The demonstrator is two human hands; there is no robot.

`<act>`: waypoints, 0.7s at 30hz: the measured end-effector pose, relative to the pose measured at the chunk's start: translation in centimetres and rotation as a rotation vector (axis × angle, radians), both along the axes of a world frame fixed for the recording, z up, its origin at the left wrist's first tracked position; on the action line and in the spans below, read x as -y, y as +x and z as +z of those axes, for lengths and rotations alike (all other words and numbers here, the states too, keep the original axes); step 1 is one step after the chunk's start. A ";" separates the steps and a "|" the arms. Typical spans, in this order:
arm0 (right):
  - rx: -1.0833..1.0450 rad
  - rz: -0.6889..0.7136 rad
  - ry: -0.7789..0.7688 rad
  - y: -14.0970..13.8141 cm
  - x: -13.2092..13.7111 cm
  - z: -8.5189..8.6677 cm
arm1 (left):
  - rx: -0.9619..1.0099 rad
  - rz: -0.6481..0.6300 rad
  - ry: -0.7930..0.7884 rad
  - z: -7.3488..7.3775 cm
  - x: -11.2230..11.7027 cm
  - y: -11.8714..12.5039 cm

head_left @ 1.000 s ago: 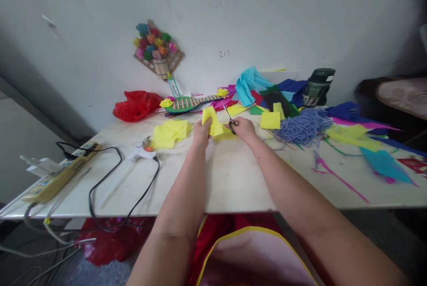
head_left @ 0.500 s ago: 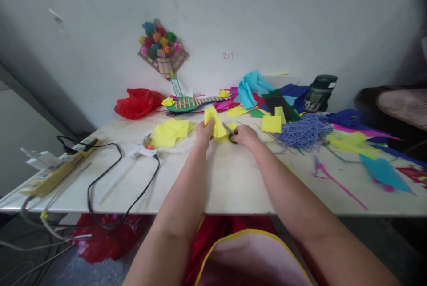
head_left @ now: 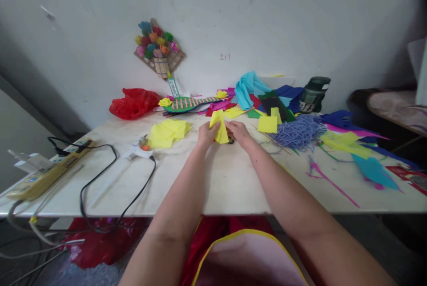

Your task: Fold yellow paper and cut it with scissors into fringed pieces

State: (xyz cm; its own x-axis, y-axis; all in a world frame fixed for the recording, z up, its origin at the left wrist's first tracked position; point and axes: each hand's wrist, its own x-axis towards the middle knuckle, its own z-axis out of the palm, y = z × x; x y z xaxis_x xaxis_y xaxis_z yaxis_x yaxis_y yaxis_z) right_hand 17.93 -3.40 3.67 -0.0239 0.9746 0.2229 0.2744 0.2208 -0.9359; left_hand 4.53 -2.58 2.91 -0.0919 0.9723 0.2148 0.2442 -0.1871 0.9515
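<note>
My left hand (head_left: 207, 134) pinches an upright folded piece of yellow crepe paper (head_left: 219, 128) above the middle of the table. From the other side, my right hand (head_left: 238, 132) has its fingers closed at the paper's right edge. The dark handles of the scissors (head_left: 230, 137) show just below my right fingers; whether they lie on the table or still hang from the hand cannot be made out. To the left lies a stack of yellow crepe paper sheets (head_left: 168, 133). A small yellow paper square (head_left: 267, 124) is to the right.
A white glue gun (head_left: 136, 151) with a black cable and a power strip (head_left: 50, 170) lie on the left. Behind are a green craft piece with sticks (head_left: 187, 104) and a red bag (head_left: 135, 104). Purple shredded paper (head_left: 298, 132) and a dark bottle (head_left: 313, 94) are right.
My right hand has moved left to the yellow paper, and the scissors blades no longer show. My left hand has turned the paper more upright. The view has shifted slightly.
</note>
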 end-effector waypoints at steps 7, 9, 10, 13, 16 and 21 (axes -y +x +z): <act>0.030 -0.079 0.121 -0.1 -0.5 -0.5 | 0.065 -0.095 -0.028 0.6 0.9 0.5; 0.163 -0.143 0.194 0.0 -0.5 -0.5 | 0.112 -0.118 -0.051 0.7 1.0 0.4; 0.233 -0.179 0.226 0.0 -0.5 -0.4 | 0.139 -0.128 -0.065 0.7 1.1 0.4; 0.423 -0.274 0.293 -0.1 0.0 0.0 | 0.211 -0.151 -0.113 0.8 1.2 0.2; 0.558 -0.346 0.319 -0.1 0.5 0.3 | 0.253 -0.168 -0.166 0.8 1.3 0.1; 0.690 -0.464 0.269 -0.1 0.6 0.6 | 0.296 -0.200 -0.173 0.4 1.0 -0.1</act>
